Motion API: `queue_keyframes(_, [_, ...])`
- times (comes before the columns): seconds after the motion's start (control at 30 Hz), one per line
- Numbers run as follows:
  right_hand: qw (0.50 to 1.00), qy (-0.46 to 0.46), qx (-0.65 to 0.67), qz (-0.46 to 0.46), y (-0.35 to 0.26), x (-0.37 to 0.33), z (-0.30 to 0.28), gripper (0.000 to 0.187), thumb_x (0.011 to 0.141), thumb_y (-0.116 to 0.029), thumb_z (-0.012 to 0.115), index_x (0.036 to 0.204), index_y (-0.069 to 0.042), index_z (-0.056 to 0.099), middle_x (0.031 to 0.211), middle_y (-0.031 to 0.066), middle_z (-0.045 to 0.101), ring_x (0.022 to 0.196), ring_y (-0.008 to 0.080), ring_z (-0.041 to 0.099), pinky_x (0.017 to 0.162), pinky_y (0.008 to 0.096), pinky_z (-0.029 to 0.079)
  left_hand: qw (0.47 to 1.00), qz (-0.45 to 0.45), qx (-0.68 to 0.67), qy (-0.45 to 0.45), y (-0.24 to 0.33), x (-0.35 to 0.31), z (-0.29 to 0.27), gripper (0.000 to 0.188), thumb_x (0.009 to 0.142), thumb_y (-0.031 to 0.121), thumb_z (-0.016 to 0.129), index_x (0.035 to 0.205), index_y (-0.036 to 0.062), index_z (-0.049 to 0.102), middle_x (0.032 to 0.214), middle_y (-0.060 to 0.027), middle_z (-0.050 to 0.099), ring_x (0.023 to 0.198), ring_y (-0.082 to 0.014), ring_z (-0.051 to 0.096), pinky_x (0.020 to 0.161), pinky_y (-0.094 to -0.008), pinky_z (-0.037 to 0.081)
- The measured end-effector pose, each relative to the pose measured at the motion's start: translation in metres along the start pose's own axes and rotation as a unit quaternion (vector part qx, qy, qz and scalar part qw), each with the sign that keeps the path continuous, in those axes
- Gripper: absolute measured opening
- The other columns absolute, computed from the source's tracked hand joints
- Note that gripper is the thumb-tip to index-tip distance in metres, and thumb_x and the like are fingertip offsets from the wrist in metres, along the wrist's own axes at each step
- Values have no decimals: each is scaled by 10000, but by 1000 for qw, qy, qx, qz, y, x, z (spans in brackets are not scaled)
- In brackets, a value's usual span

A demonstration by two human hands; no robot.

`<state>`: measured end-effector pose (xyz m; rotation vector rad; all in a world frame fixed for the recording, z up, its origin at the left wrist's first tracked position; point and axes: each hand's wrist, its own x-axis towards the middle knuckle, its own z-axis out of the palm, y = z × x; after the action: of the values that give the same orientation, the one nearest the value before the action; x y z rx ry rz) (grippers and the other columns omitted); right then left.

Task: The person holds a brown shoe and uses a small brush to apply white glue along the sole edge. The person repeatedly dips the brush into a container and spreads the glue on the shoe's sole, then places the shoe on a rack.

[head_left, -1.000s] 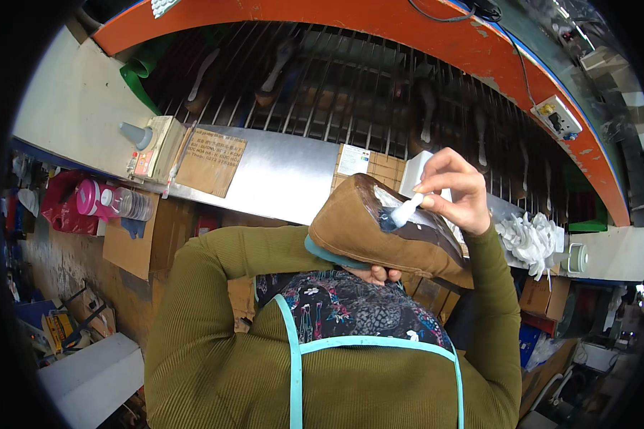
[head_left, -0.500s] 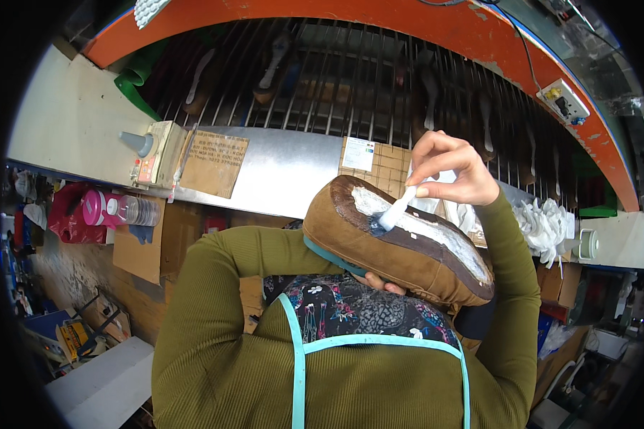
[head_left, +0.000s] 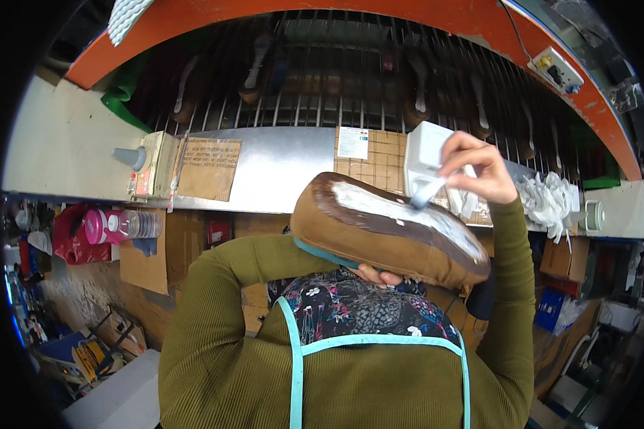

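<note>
A brown suede shoe upper (head_left: 365, 232) lies tilted with its bottom up in front of my chest. Its underside has a white middle strip (head_left: 368, 202) ringed by a dark, wet-looking brown band. From below, my left hand (head_left: 377, 275) grips it, with only a few fingers showing under a teal edge. My right hand (head_left: 479, 168) pinches a small white-handled brush (head_left: 428, 191). The bristles touch the underside near its middle, by the far edge of the white strip. A white plastic container (head_left: 428, 146) stands just beyond, partly behind my right hand.
A rack of metal bars (head_left: 322, 93) holding several shoes runs behind the metal ledge (head_left: 286, 168). Cardboard pieces (head_left: 209, 169) lie on the ledge. Crumpled white paper (head_left: 549, 200) sits at the right. A pink-lidded bottle (head_left: 132, 224) is at the left.
The brush has moved right along the underside, to the far edge of the white strip. My right hand has shifted right and slightly down, uncovering the white container. The shoe has moved slightly left.
</note>
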<state>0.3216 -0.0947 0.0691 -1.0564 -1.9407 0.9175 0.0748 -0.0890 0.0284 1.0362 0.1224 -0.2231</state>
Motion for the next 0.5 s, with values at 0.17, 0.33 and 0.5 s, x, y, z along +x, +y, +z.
queue_keyframes(0.17, [891,359,75,267,51,-114,22,176,857,-138,672,924,23,693,754,10,608,737,122,561,707,265,442,986,87,-26,143,11,-21,-1,604,960,444,411,1361,-7,392,1128,-190,576,986,-230,605,827,-301,536])
queue_keyframes(0.33, [811,387,-228,374,110,-180,103,166,822,-264,708,855,-104,742,738,33,660,702,146,616,635,327,404,894,280,-118,330,23,-36,-39,637,973,492,379,1370,-6,384,1142,-195,569,998,-232,598,832,-300,528])
queue_keyframes(0.5, [734,365,-436,371,134,-157,130,107,810,-270,704,831,-168,730,811,19,631,697,220,582,742,398,321,836,388,-284,265,-35,-27,-166,876,852,751,356,1460,125,287,1432,-164,392,1186,-333,510,968,-508,472])
